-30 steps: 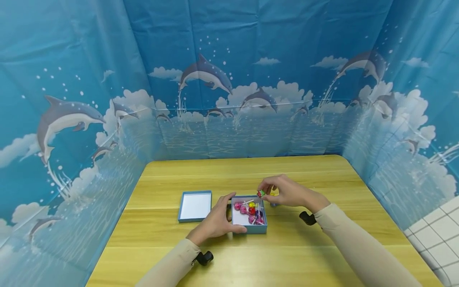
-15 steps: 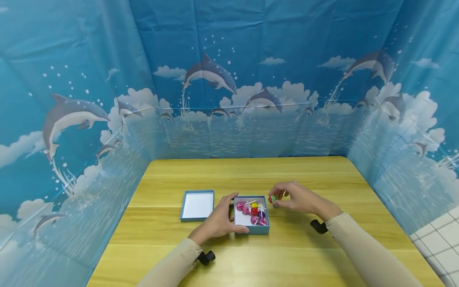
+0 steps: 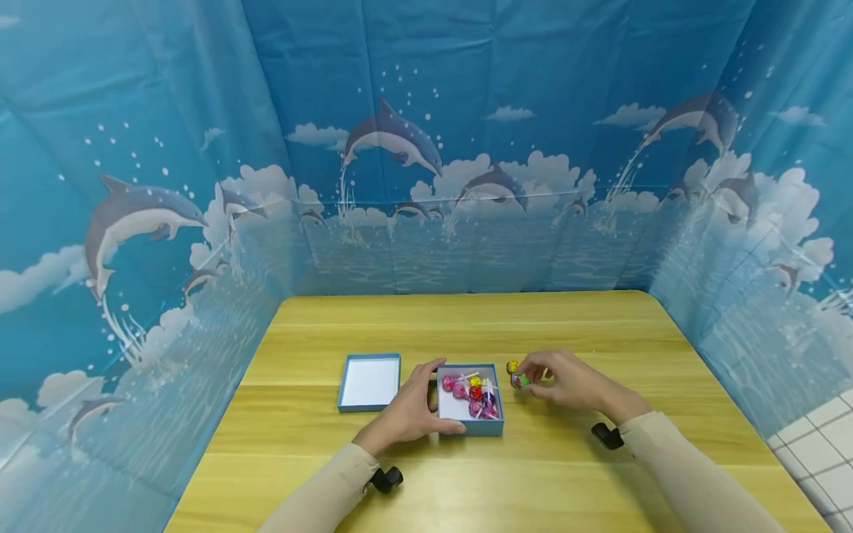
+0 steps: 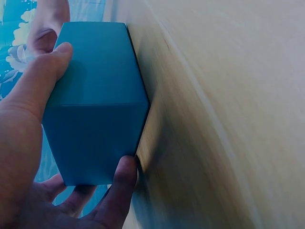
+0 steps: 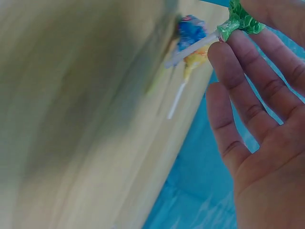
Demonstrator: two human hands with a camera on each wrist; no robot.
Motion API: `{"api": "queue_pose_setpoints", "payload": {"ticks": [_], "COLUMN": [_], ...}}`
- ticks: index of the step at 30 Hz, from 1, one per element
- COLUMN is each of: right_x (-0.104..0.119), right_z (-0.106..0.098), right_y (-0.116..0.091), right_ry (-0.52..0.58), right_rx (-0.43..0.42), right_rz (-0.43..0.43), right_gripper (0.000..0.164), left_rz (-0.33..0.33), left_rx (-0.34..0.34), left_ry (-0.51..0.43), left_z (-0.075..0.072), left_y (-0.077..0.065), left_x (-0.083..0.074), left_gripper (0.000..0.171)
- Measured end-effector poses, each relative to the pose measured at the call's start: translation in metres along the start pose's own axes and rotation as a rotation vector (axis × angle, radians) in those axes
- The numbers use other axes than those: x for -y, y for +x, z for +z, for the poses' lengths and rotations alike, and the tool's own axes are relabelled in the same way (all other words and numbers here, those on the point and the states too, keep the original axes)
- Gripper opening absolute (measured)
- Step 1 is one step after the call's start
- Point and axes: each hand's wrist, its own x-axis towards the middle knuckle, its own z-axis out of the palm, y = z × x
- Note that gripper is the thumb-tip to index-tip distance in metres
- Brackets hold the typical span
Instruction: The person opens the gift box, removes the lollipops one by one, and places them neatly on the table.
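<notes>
My left hand [image 3: 406,409] grips the left side of a small blue box [image 3: 481,428], thumb at the front and fingers toward the back. The left wrist view shows the thumb and fingers spread over the box's outer walls [image 4: 95,143]. Several wrapped lollipops [image 3: 460,391], pink, red, yellow and purple, lie inside on the white bottom. Right of the box, my right hand [image 3: 571,383] pinches a green-wrapped lollipop [image 5: 234,21] between thumb and fingers, its white stick pointing out. Close by on the table are a yellow lollipop [image 3: 512,366] and a blue-wrapped lollipop [image 5: 191,29].
A shallow blue lid [image 3: 369,381] with a white inside lies left of the box, just beyond my left hand. The wooden table [image 3: 426,326] is bordered by a dolphin-print curtain [image 3: 453,252] at the back and sides.
My right hand has moved right and down from above the box with the green lollipop, to beside the yellow one. My left hand stays on the box; the view has shifted slightly.
</notes>
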Motion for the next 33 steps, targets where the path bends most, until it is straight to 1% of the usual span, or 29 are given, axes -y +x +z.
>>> {"api": "queue_pose_setpoints", "payload": {"ticks": [3, 10, 12, 16, 24, 33], "right_x": [-0.004, -0.007, -0.007, -0.008, -0.007, -0.004], "right_z": [0.002, 0.013, 0.015, 0.019, 0.029, 0.03], "right_y": [-0.005, -0.013, -0.013, -0.012, -0.008, -0.006], "right_ry": [-0.005, -0.005, 0.003, 0.013, -0.022, -0.042], "right_rx": [0.004, -0.01, -0.009, -0.01, -0.016, -0.018], "right_rz": [0.034, 0.04, 0.052, 0.042, 0.067, 0.099], "right_gripper": [0.019, 0.018, 0.017, 0.017, 0.018, 0.016], "left_rz": [0.0, 0.003, 0.005, 0.01, 0.015, 0.011], "left_rx": [-0.001, 0.003, 0.001, -0.004, -0.002, -0.006], "left_ry": [0.002, -0.017, -0.022, -0.023, -0.02, -0.02], "left_z": [0.001, 0.003, 0.003, 0.003, 0.004, 0.004], "left_y": [0.001, -0.002, -0.003, -0.004, -0.005, -0.006], "left_x": [0.0, 0.0, 0.001, 0.001, 0.001, 0.0], "left_gripper": [0.131, 0.13, 0.13, 0.13, 0.13, 0.13]}}
